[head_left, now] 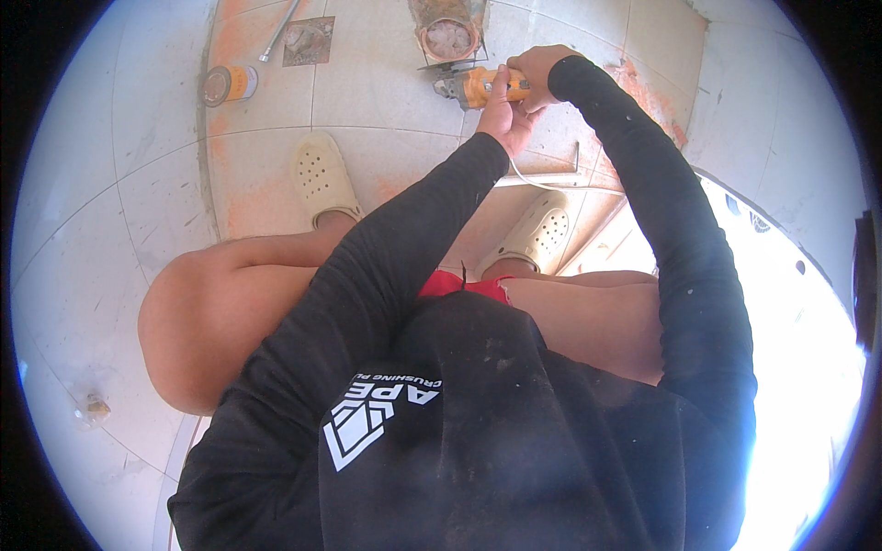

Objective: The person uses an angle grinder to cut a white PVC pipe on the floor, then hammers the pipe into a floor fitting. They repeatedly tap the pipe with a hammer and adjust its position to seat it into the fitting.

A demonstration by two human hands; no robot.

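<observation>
An orange angle grinder (476,87) lies level just above the tiled floor, its dark head pointing left. My left hand (503,124) is closed round the body from the near side, thumb along the top. From the right, my right hand (542,73) grips the rear part of the same tool; some of its fingers are hidden. The thin disc (443,66) sits edge-on at the near rim of a round pipe opening (450,39) in the floor. Whether disc and rim touch, I cannot tell. A white cord (551,186) runs from the grinder toward the right.
At the far left are a yellow-and-brown can (230,84) on its side, a square floor recess (307,41) and a thin metal rod or hose (279,31). Reddish dust (634,87) covers tiles at right. My feet, in cream clogs (323,179), flank the near floor.
</observation>
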